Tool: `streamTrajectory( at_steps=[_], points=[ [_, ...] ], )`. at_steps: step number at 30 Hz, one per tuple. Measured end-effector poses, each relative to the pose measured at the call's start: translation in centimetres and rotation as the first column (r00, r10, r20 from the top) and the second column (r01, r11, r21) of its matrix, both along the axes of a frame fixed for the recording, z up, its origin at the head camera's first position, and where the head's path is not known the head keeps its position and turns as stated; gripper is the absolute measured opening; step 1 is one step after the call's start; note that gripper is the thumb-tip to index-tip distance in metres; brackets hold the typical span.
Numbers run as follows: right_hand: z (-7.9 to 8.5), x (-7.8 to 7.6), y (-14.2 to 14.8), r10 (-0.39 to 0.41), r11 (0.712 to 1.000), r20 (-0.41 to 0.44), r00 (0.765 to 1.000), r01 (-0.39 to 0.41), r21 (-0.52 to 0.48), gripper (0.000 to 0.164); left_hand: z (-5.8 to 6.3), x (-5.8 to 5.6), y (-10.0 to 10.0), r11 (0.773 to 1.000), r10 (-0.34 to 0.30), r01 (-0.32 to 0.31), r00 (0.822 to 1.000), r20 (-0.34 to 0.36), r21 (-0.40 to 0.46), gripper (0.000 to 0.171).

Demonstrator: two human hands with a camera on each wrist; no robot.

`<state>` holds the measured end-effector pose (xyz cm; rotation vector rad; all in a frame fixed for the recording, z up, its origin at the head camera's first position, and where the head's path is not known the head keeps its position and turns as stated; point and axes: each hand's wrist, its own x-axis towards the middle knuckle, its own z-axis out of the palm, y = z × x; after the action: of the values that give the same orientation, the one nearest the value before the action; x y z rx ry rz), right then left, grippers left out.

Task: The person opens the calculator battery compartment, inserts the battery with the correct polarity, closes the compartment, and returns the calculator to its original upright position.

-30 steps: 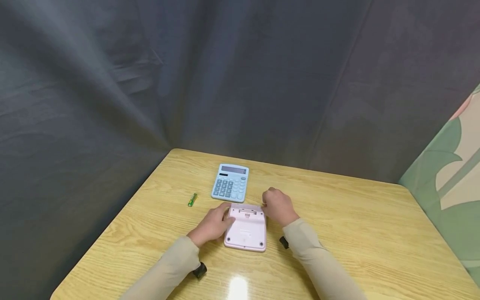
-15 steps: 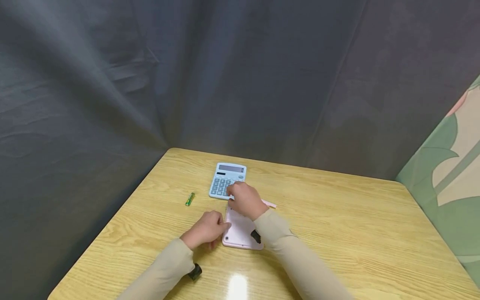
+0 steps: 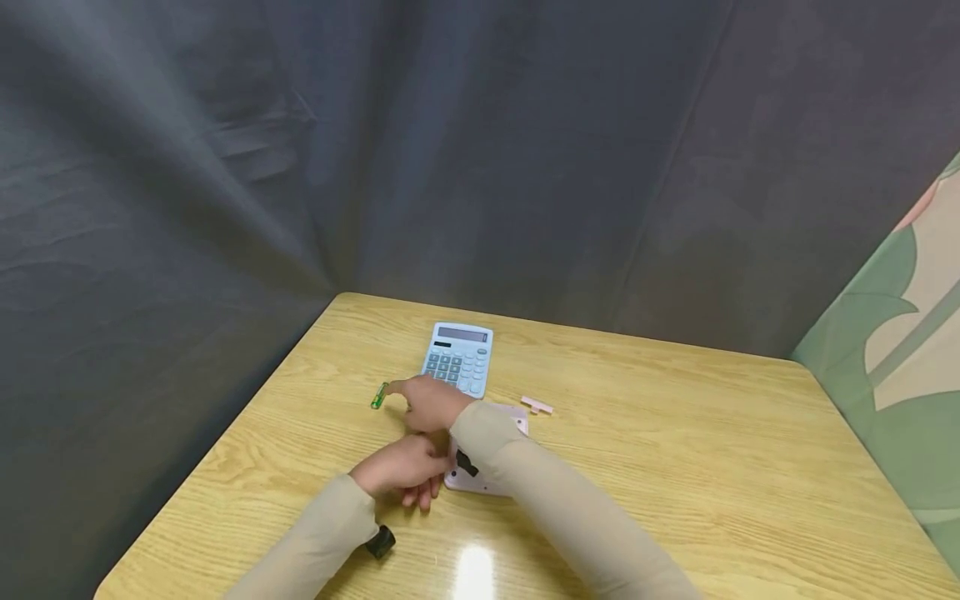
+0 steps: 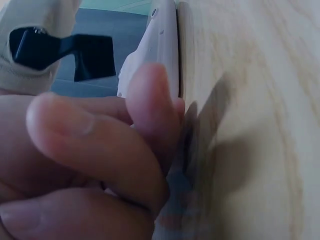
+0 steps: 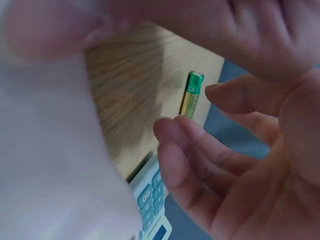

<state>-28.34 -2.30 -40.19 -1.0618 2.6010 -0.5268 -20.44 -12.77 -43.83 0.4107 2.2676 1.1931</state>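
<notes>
A green and gold battery (image 3: 379, 397) lies on the table's left side. My right hand (image 3: 431, 402) reaches across to it, fingertips close by; in the right wrist view thumb and bent fingers stand apart near the battery (image 5: 192, 94), with no grip visible. The pink calculator (image 3: 513, 412) lies face down, partly covered by my right forearm. At its left edge rests my left hand (image 3: 401, 463), thumb against or very near the edge and fingers loosely bent. The left wrist view shows these fingers (image 4: 100, 150) beside the calculator (image 4: 162, 45), holding nothing visible.
A light blue calculator (image 3: 461, 354) lies face up behind the pink one, partly behind my right hand. The small pink battery cover (image 3: 536, 406) lies to the right on the wooden table (image 3: 675, 450). A dark curtain (image 3: 480, 167) hangs behind.
My right hand has moved left from the pink calculator's right top corner to the battery. The battery cover has come off and lies on the table. My left hand has slid slightly toward me.
</notes>
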Motion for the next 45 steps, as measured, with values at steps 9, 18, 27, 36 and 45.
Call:
streamTrajectory(
  at_steps=[9, 18, 27, 36, 45],
  points=[
    [-0.6, 0.1, -1.5, -0.051, 0.99, 0.118, 0.992, 0.035, 0.135, 0.076, -0.2, 0.0, 0.0, 1.0, -0.011, 0.012, 0.998, 0.056, -0.018, 0.042],
    [-1.3, 0.1, -1.9, -0.033, 0.98, 0.017, 0.999, 0.03, 0.194, 0.062, -0.6, 0.1, 0.2, 1.0, -0.014, 0.014, 0.998, 0.054, -0.006, 0.037],
    [-1.4, 0.2, -2.5, -0.04, 0.985, 0.045, 0.998, 0.032, 0.168, 0.062, -0.6, 0.2, 0.0, 1.0, -0.001, 0.002, 0.999, 0.05, -0.013, 0.032],
    [-2.4, -0.7, -1.8, -0.018, 0.994, -0.088, 0.996, 0.027, 0.106, 0.017, -0.4, 0.0, 0.2, 1.0, -0.023, 0.023, 1.0, 0.018, -0.012, 0.035],
    [-2.5, -0.7, -1.5, -0.097, 0.993, -0.162, 0.982, 0.107, 0.055, 0.022, -0.4, 0.0, 0.5, 1.0, 0.014, -0.014, 1.0, 0.005, 0.004, 0.032]
  ],
)
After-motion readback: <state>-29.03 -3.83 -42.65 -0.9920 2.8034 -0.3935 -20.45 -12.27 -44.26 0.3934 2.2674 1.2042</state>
